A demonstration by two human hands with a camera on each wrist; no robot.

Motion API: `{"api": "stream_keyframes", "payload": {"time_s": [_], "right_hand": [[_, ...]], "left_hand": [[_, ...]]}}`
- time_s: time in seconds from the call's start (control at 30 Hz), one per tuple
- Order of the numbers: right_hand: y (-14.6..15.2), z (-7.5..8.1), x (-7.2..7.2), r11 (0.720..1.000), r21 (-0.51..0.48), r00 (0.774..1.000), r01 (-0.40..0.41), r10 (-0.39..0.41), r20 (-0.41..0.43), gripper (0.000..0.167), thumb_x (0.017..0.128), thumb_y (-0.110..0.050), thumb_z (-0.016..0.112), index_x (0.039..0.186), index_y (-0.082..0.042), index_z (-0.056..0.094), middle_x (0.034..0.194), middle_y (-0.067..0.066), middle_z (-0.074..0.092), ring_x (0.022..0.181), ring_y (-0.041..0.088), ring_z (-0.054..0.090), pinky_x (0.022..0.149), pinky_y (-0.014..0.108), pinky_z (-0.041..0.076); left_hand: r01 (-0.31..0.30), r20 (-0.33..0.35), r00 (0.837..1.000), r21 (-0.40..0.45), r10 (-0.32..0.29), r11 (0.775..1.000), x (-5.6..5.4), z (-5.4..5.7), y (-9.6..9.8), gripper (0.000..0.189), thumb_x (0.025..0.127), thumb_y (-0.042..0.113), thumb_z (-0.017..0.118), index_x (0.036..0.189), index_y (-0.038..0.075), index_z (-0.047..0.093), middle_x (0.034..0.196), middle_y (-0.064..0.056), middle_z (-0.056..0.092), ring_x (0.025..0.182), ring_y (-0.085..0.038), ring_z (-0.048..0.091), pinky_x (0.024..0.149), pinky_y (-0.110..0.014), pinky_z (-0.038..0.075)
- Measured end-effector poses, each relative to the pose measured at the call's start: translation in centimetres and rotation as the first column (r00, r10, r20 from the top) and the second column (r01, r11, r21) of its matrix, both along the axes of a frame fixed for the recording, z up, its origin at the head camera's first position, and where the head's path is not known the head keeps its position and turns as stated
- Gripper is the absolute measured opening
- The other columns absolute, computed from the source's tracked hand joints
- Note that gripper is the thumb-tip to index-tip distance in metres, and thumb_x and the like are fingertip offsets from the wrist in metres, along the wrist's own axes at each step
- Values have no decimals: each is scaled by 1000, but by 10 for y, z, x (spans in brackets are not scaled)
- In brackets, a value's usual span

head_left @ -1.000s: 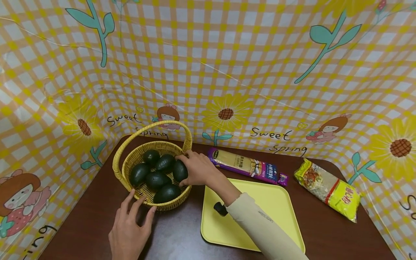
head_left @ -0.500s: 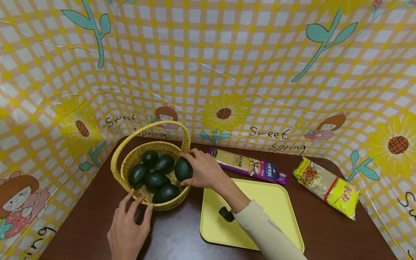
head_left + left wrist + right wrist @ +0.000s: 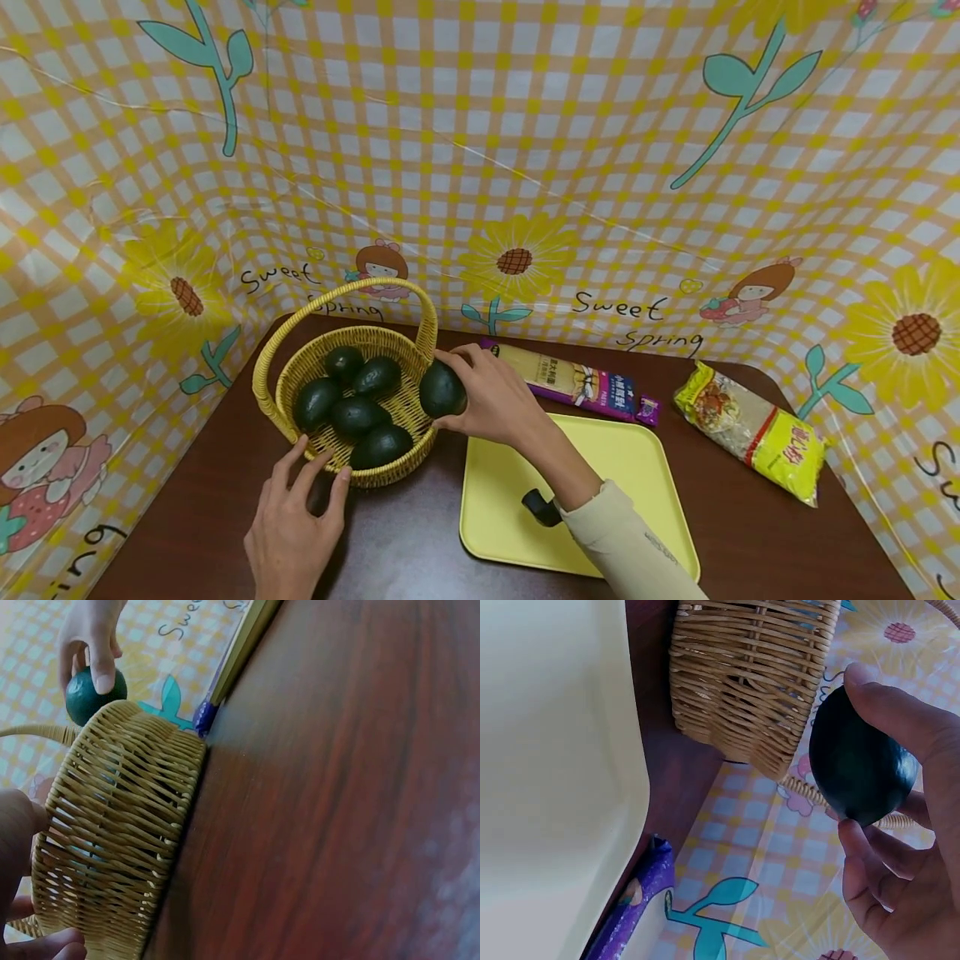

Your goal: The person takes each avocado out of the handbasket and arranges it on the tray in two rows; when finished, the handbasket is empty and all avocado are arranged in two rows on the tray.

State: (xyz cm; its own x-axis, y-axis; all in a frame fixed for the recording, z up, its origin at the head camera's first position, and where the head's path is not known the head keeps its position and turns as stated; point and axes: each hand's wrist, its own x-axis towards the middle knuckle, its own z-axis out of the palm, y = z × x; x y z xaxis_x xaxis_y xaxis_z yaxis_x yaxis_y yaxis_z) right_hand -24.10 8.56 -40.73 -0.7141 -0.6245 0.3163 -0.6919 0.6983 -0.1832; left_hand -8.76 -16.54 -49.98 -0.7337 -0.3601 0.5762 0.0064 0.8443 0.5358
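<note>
The right hand (image 3: 495, 396) holds one dark green avocado (image 3: 442, 389) between thumb and fingers, raised at the right side of the yellow wicker basket (image 3: 395, 475), just beside the foot of its tall handle (image 3: 337, 298). Whether that avocado touches the rim cannot be told. Five other avocados (image 3: 358, 416) lie inside the basket, grouped toward its left and near parts, with bare wicker showing at the right. The left hand (image 3: 295, 525) is wide, its fingers spread at the near left edge of the basket, fingertips on the rim and thumb apart from them. Right of the basket a pale yellow tray (image 3: 630, 467) lies flat on the dark brown bench (image 3: 405, 542), partly covered from sight by the right forearm in its beige sleeve (image 3: 630, 542). A purple pasta packet (image 3: 570, 379) lies along the far side of the tray, and a yellow-ended noodle packet (image 3: 757, 437) lies slantwise to the right. A checked cloth (image 3: 517, 167) with sunflowers and cartoon figures hangs behind the bench and at both sides.
</note>
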Motion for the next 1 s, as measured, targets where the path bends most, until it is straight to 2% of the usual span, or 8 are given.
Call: {"api": "stream_keyframes", "payload": {"time_s": [0.33,0.53,0.83,1.0], "right_hand": [[16,-3,11,1000,7,1000,25,-25,-1,103,75,-56,98,159,-15,54,144,14,61,116,33,66,93,49,57],[24,-9,19,999,-8,997,46,-46,64,101,77,-52,98,160,-16,54,148,16,58,128,37,62,96,53,57],[34,-24,25,997,-36,991,61,-56,123,98,76,-42,100,159,-15,55,147,14,57,123,32,65,89,49,59],[39,-32,27,995,-57,984,83,-72,162,98,76,-41,101,158,-16,55,149,14,58,126,35,64,93,53,58]], "left_hand": [[-2,17,1000,16,1,1000,0,0,1,31,90,33,90,113,13,84,142,-13,67,103,-44,71,59,-62,56],[-4,28,1000,14,4,1000,1,-1,0,32,89,32,90,115,14,84,143,-15,66,101,-44,71,58,-62,55],[-3,25,1000,26,3,1000,2,-2,-1,34,89,32,90,116,13,84,142,-14,66,97,-43,72,57,-60,55],[-6,36,999,36,5,999,2,-2,0,34,90,33,90,117,13,84,143,-13,66,94,-42,72,56,-59,54]]}}
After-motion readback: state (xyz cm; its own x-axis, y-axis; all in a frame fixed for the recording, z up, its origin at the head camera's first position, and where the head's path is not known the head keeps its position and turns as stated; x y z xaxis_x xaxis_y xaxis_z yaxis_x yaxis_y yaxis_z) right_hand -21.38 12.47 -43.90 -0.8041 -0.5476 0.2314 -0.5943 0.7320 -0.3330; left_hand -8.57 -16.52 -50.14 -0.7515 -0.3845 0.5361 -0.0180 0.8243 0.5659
